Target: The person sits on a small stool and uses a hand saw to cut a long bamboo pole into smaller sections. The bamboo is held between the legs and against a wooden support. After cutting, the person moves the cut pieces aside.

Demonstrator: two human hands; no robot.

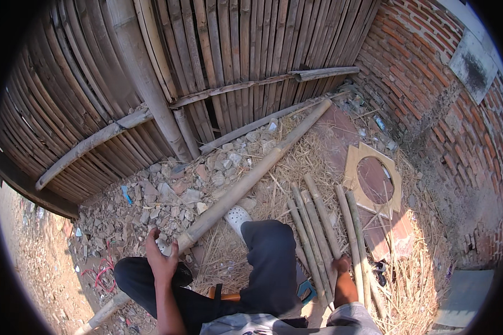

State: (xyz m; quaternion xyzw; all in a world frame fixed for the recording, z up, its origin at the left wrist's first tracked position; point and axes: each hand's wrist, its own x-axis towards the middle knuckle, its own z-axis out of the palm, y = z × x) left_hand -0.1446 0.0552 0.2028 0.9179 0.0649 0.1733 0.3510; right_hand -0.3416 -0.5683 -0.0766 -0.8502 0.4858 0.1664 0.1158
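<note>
A long, thick bamboo pole [246, 185] lies slantwise across the ground, from the far wall down past my left leg. My left hand [161, 255] hovers near its lower stretch with thumb and fingers apart, holding nothing. To the right, several shorter, thinner bamboo poles [317, 211] lie side by side, pointing away from me. My right hand [342, 264] is down among them, its fingers curled around one pole; the fingertips are partly hidden. Beside my right knee, a blue looped object [305, 291] shows partly under the poles.
A slatted bamboo wall [251, 50] rises ahead; a worn brick wall [430, 84] stands at right. Rubble [170, 192] and straw [268, 192] cover the ground. A board with a round hole [397, 181] lies at right. Red cord [103, 273] lies at left. My feet wear white perforated clogs [238, 218].
</note>
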